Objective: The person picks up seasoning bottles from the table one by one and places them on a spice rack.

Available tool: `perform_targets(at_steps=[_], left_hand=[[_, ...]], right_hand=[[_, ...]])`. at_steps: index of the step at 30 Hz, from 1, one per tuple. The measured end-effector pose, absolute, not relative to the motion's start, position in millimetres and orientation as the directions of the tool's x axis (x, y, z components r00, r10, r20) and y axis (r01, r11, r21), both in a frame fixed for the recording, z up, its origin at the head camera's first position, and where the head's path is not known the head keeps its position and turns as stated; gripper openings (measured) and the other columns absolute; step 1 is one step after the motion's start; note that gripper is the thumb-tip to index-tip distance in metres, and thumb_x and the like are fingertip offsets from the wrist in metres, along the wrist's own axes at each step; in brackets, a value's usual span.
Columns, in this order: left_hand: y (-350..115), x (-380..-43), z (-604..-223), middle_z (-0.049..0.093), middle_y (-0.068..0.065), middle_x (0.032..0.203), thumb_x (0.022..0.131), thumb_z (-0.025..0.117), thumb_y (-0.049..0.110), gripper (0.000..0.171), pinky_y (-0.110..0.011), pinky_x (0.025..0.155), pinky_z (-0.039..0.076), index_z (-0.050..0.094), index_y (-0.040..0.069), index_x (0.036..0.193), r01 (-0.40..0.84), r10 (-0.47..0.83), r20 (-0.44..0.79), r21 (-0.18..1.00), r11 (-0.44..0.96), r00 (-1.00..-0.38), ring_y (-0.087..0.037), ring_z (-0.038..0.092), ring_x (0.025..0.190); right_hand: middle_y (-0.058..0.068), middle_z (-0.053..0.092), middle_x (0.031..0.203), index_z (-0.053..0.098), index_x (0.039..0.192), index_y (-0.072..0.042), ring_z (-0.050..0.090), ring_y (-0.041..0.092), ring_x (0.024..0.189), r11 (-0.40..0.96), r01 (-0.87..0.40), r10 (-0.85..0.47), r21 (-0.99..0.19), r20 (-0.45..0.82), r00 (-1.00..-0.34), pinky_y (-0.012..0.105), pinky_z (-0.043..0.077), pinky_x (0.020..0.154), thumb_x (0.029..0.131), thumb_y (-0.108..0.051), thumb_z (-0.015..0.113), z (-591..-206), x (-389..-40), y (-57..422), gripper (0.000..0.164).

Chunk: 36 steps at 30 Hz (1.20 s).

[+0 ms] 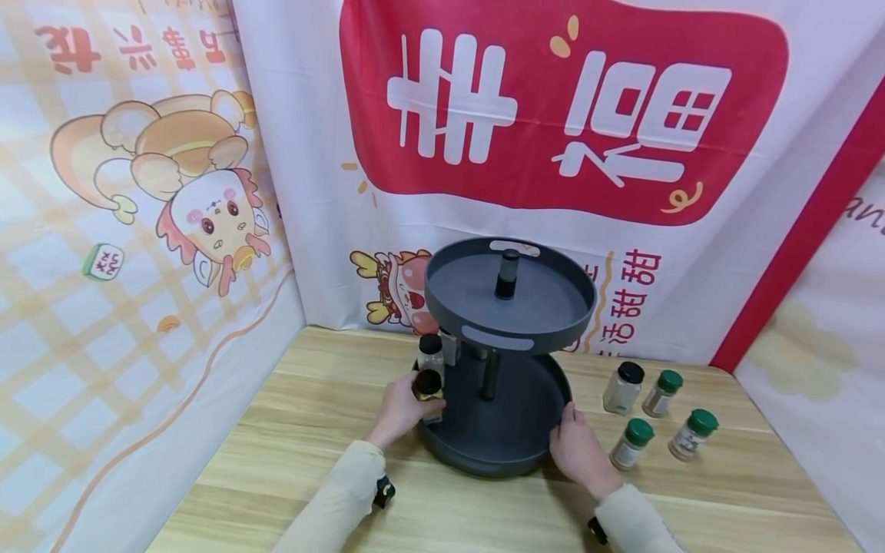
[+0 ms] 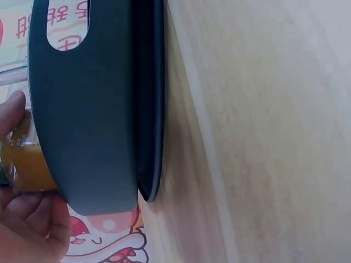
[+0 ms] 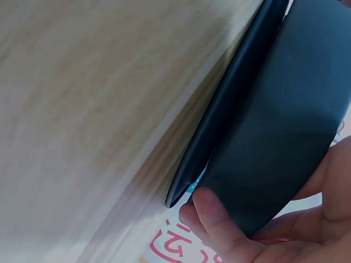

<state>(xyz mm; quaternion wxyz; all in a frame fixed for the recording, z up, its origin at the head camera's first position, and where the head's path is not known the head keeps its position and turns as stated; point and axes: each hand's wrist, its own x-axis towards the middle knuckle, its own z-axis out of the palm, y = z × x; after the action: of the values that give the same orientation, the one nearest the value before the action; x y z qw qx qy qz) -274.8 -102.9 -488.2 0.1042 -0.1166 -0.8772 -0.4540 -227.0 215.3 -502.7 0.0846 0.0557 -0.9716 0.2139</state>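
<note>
A dark grey two-tier round rack stands on the table, its lower tray [image 1: 477,442] below and its upper tray [image 1: 539,296] on a central post [image 1: 490,376]. At the lower tray's left side, my left hand [image 1: 401,407] grips a spice jar [image 1: 429,384] with a black lid; the left wrist view shows its orange-brown contents. Just behind it, a clear jar with a black lid [image 1: 430,349] stands in the tray. My right hand [image 1: 583,453] pinches the lower tray's right rim between thumb and fingers, as the right wrist view shows.
To the rack's right stand a black-lidded jar [image 1: 624,388] and several green-lidded jars [image 1: 694,435]. Another jar [image 1: 451,347] stands in the lower tray's back left, partly hidden by the upper tray. Printed cloth [image 1: 304,230] hangs around the wooden table [image 1: 276,461].
</note>
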Motion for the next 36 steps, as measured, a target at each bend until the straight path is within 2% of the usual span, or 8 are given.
perform_targets(at_steps=[5, 9, 19, 30, 33, 36], left_hand=[[-107, -277, -489, 0.067, 0.001, 0.091, 0.071, 0.084, 0.023, 0.034, -0.035, 0.074, 0.05, 0.065, 0.013, 0.097, 0.292, 0.121, 0.271, 0.78, 0.554, -0.955, -0.016, 0.062, 0.084], [-110, -280, -489, 0.067, 0.0, 0.092, 0.071, 0.084, 0.022, 0.035, -0.037, 0.075, 0.05, 0.065, 0.012, 0.098, 0.299, 0.128, 0.274, 0.787, 0.539, -0.953, -0.017, 0.062, 0.086], [-111, -281, -490, 0.067, -0.005, 0.104, 0.074, 0.082, 0.023, 0.043, -0.04, 0.083, 0.049, 0.062, 0.011, 0.11, 0.299, 0.148, 0.261, 0.784, 0.543, -0.954, -0.021, 0.061, 0.097], [-120, -279, -472, 0.055, -0.012, 0.128, 0.08, 0.074, 0.04, 0.069, -0.046, 0.096, 0.041, 0.049, 0.005, 0.134, 0.237, 0.157, 0.181, 0.83, 0.505, -0.971, -0.028, 0.05, 0.117], [-124, -281, -462, 0.055, -0.013, 0.128, 0.084, 0.071, 0.037, 0.064, -0.046, 0.098, 0.04, 0.049, 0.003, 0.134, 0.236, 0.136, 0.193, 0.843, 0.484, -0.972, -0.027, 0.049, 0.118], [-128, -284, -449, 0.056, -0.014, 0.126, 0.09, 0.065, 0.032, 0.052, -0.043, 0.097, 0.041, 0.052, 0.001, 0.131, 0.256, 0.12, 0.226, 0.841, 0.477, -0.967, -0.026, 0.051, 0.117]], right_hand=[[0.045, 0.043, 0.118, 0.028, 0.13, 0.028, 0.055, 0.05, 0.1, 0.906, -0.147, -0.067, -0.397, 0.209, -0.976, 0.053, 0.048, 0.082, 0.09, -0.007, 0.048, -504, -225, 213, 0.057], [0.046, 0.041, 0.121, 0.028, 0.13, 0.028, 0.054, 0.05, 0.103, 0.905, -0.141, -0.066, -0.401, 0.195, -0.979, 0.053, 0.048, 0.083, 0.091, -0.008, 0.047, -504, -224, 211, 0.057], [0.046, 0.04, 0.122, 0.027, 0.13, 0.028, 0.055, 0.049, 0.102, 0.901, -0.139, -0.066, -0.41, 0.188, -0.98, 0.052, 0.05, 0.08, 0.093, -0.009, 0.047, -501, -221, 209, 0.057], [0.044, 0.041, 0.124, 0.024, 0.134, 0.025, 0.051, 0.05, 0.108, 0.897, -0.073, -0.021, -0.435, 0.123, -0.992, 0.056, 0.044, 0.087, 0.095, -0.015, 0.048, -498, -222, 211, 0.062], [0.043, 0.044, 0.122, 0.025, 0.134, 0.025, 0.052, 0.05, 0.108, 0.898, -0.061, -0.015, -0.436, 0.107, -0.994, 0.056, 0.044, 0.087, 0.094, -0.017, 0.049, -497, -223, 212, 0.063], [0.042, 0.048, 0.117, 0.03, 0.131, 0.025, 0.055, 0.049, 0.103, 0.902, -0.064, -0.016, -0.427, 0.115, -0.993, 0.056, 0.046, 0.083, 0.094, -0.018, 0.051, -495, -224, 214, 0.061]])
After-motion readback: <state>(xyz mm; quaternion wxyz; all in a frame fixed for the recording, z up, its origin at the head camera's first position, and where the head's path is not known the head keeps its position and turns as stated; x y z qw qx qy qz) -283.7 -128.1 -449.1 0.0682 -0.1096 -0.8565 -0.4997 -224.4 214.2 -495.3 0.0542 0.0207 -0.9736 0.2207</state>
